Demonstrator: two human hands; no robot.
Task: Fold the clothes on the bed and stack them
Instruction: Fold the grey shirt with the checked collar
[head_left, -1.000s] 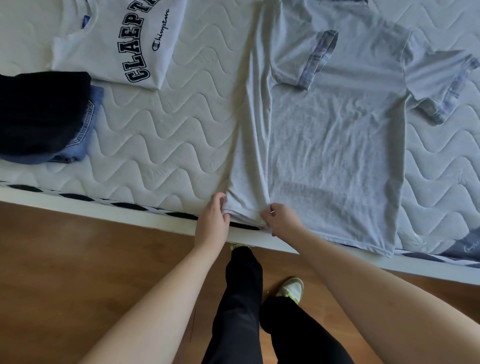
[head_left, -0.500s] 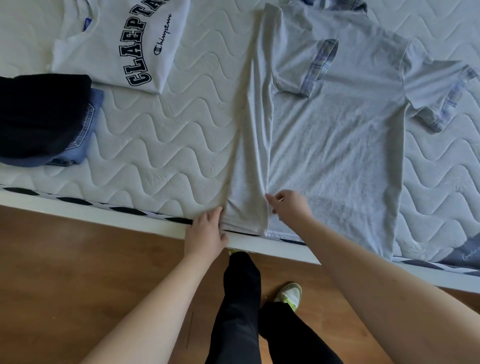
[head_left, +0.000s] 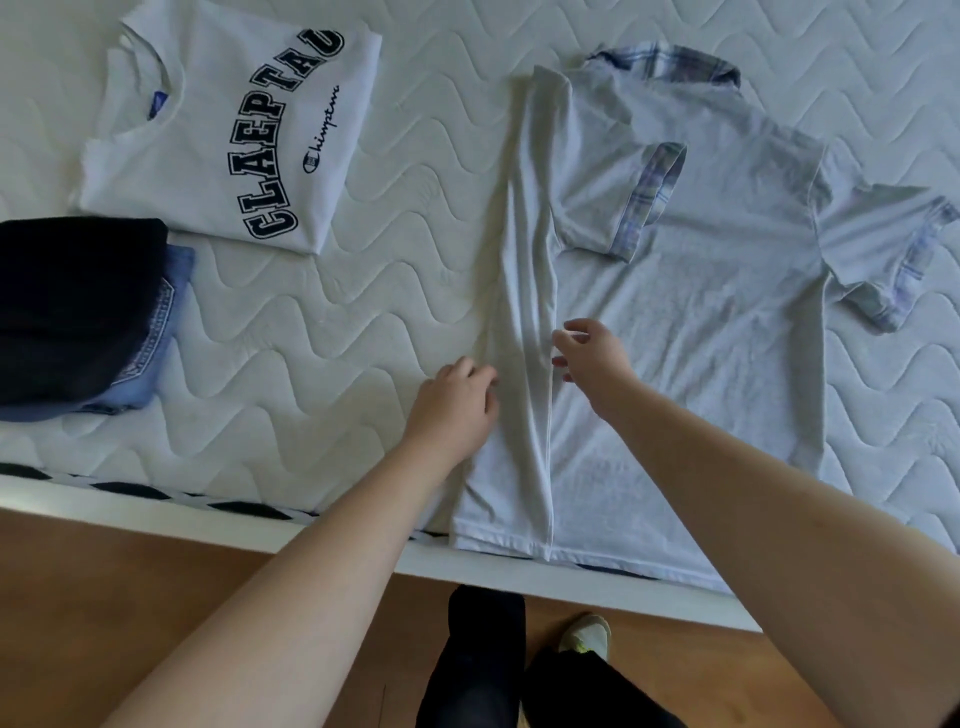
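Both bare forearms reach in from the foot of the bed, angled toward each other over the grey shirt (head_left: 691, 364). The shirt lies flat on the quilted mattress (head_left: 363, 312), its hem at the near edge, its collar away from us, and its left side is folded inward in a long narrow panel (head_left: 519, 312) that runs from shoulder to hem. One plaid-trimmed sleeve (head_left: 623, 202) lies turned in on the chest; the other sleeve (head_left: 883, 249) sticks out to the right.

The left hand (head_left: 454, 410) sits at the outer edge of that folded panel, knuckles up, fingers bent and pointing at the fold line. The fingertips touch the cloth there, though I cannot tell whether they pinch it or just rest against it. The right hand (head_left: 592, 353) is on the other side of the panel, at its inner edge, wrist raised a little, fingers loosely spread and curved, thumb apart from the rest. It holds nothing that I can see; the fingertips seem to be just at the fabric.

Over to the left, a white T-shirt with dark block lettering (head_left: 228, 135) lies folded on the mattress. Nearer the edge sits a small stack: a dark garment (head_left: 72, 306) on top of folded jeans (head_left: 156, 343). Below the bed, dark trouser legs (head_left: 478, 670) and a light shoe (head_left: 587, 634) stand on the wooden floor (head_left: 156, 597).
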